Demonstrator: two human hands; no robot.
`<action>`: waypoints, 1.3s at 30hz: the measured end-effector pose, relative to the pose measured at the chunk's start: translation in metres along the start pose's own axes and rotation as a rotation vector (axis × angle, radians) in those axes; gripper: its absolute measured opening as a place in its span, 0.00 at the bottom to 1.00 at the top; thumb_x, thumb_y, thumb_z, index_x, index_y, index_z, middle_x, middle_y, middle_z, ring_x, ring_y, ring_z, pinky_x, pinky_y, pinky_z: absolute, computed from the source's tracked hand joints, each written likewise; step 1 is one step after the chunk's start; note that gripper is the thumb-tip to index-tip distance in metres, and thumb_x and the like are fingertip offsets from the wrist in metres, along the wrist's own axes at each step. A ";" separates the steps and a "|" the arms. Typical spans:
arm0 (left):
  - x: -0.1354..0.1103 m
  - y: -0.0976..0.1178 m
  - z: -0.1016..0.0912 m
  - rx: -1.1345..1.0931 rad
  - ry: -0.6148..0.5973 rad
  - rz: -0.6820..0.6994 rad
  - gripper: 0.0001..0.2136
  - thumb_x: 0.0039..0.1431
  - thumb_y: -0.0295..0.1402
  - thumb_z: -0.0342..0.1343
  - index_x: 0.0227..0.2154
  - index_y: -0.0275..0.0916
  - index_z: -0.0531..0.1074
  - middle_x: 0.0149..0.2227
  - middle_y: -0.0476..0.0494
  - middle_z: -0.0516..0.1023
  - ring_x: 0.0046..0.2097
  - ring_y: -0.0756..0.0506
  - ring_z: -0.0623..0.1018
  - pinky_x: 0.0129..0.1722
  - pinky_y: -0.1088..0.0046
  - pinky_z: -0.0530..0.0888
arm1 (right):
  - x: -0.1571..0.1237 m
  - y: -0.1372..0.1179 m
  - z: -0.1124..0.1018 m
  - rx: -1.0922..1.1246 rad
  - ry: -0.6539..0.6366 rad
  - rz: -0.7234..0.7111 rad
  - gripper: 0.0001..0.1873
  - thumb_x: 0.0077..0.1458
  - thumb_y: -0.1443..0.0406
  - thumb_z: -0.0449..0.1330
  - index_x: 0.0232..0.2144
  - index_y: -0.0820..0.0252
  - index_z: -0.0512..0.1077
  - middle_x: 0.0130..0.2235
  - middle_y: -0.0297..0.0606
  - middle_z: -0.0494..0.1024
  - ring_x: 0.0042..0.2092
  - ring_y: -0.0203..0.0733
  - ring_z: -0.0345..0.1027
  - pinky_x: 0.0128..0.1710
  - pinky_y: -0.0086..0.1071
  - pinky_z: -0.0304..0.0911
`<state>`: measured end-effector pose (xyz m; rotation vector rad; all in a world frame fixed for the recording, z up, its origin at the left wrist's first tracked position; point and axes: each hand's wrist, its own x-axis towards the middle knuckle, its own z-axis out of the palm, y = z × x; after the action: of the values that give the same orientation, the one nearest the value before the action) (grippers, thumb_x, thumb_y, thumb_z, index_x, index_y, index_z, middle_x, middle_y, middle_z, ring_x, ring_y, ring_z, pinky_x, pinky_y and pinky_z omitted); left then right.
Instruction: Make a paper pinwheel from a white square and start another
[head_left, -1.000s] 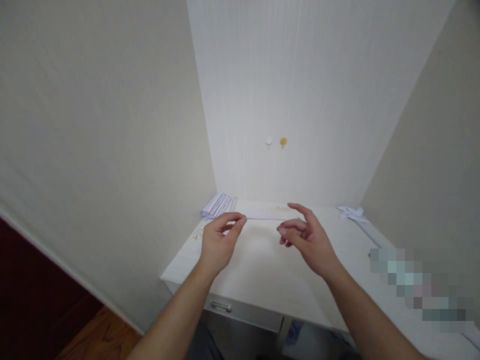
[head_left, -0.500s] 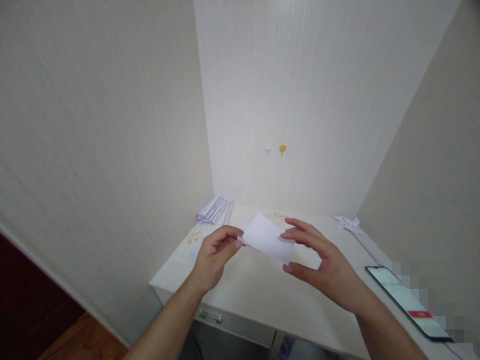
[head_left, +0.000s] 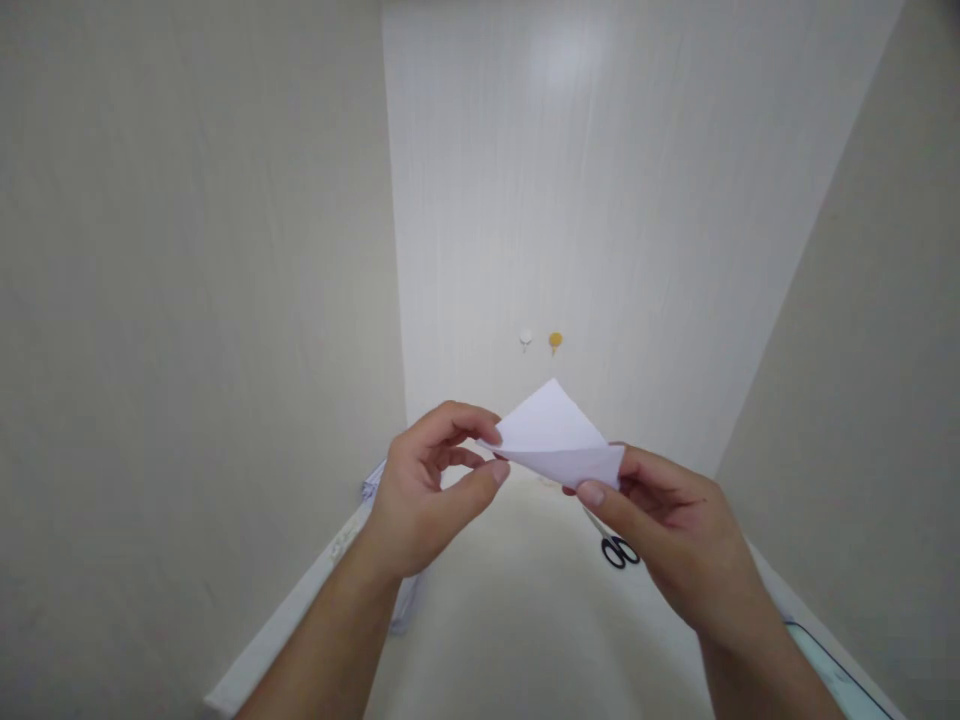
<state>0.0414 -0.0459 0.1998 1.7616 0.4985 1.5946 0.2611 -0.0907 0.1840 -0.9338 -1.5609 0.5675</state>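
Note:
A small white sheet of paper [head_left: 553,422] is held up above the table, one edge folded over along its lower side. My left hand [head_left: 439,490] pinches the paper's left corner between thumb and fingers. At the lower right corner, my right hand [head_left: 667,520] grips it with the thumb in front and the fingers behind. A pair of scissors [head_left: 619,550] with black handles lies on the table beneath, near my right hand; its blades are partly hidden.
The white table [head_left: 517,620] stands in a corner between pale walls. A stack of folded paper strips [head_left: 371,480] shows behind my left hand. At the lower right lies a phone [head_left: 844,665]. Two small hooks, one white [head_left: 525,338] and one yellow [head_left: 555,340], are on the back wall.
The paper is raised and turned, with its lower edge folded over. My right hand has closed from a loose touch into a grip. The view has tilted and the scissors now show.

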 end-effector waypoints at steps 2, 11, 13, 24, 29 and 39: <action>0.006 -0.009 0.014 -0.049 0.011 0.005 0.14 0.49 0.32 0.70 0.40 0.42 0.78 0.43 0.42 0.78 0.43 0.44 0.78 0.34 0.75 0.75 | 0.002 0.007 -0.001 -0.026 0.050 -0.028 0.09 0.57 0.57 0.68 0.34 0.55 0.80 0.36 0.38 0.82 0.38 0.45 0.75 0.38 0.36 0.69; 0.021 -0.061 0.041 -0.237 -0.013 -0.058 0.20 0.57 0.32 0.66 0.54 0.45 0.75 0.45 0.43 0.80 0.46 0.45 0.79 0.46 0.72 0.77 | 0.016 0.038 0.003 -0.307 0.160 -0.236 0.05 0.61 0.61 0.64 0.34 0.50 0.80 0.46 0.41 0.80 0.47 0.49 0.74 0.44 0.38 0.70; 0.022 -0.068 0.039 -0.201 -0.034 -0.095 0.18 0.58 0.34 0.66 0.52 0.43 0.77 0.45 0.41 0.81 0.46 0.44 0.80 0.48 0.70 0.77 | 0.020 0.047 0.003 -0.363 0.174 -0.256 0.04 0.60 0.61 0.64 0.33 0.50 0.80 0.45 0.41 0.80 0.45 0.49 0.74 0.42 0.38 0.71; 0.027 -0.095 0.030 -0.115 0.012 -0.093 0.17 0.57 0.38 0.67 0.50 0.45 0.79 0.44 0.42 0.82 0.45 0.43 0.80 0.44 0.69 0.79 | 0.027 0.077 -0.006 -0.402 0.077 -0.236 0.04 0.61 0.61 0.64 0.39 0.49 0.79 0.45 0.40 0.81 0.46 0.48 0.75 0.44 0.38 0.71; 0.029 -0.097 0.030 -0.213 -0.058 -0.149 0.19 0.53 0.33 0.70 0.48 0.43 0.79 0.41 0.42 0.82 0.44 0.44 0.80 0.40 0.73 0.79 | 0.027 0.080 -0.009 -0.286 -0.016 -0.151 0.09 0.62 0.61 0.64 0.44 0.49 0.80 0.49 0.40 0.81 0.48 0.49 0.75 0.48 0.38 0.70; 0.027 -0.088 0.034 -0.273 -0.018 -0.213 0.15 0.50 0.34 0.71 0.42 0.41 0.81 0.34 0.45 0.80 0.32 0.49 0.77 0.30 0.76 0.76 | 0.023 0.074 -0.006 -0.209 -0.051 -0.076 0.11 0.60 0.58 0.65 0.43 0.53 0.82 0.34 0.39 0.81 0.35 0.44 0.75 0.34 0.34 0.71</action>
<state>0.0940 0.0244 0.1560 1.4662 0.4219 1.4234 0.2855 -0.0311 0.1404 -1.0181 -1.7180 0.3826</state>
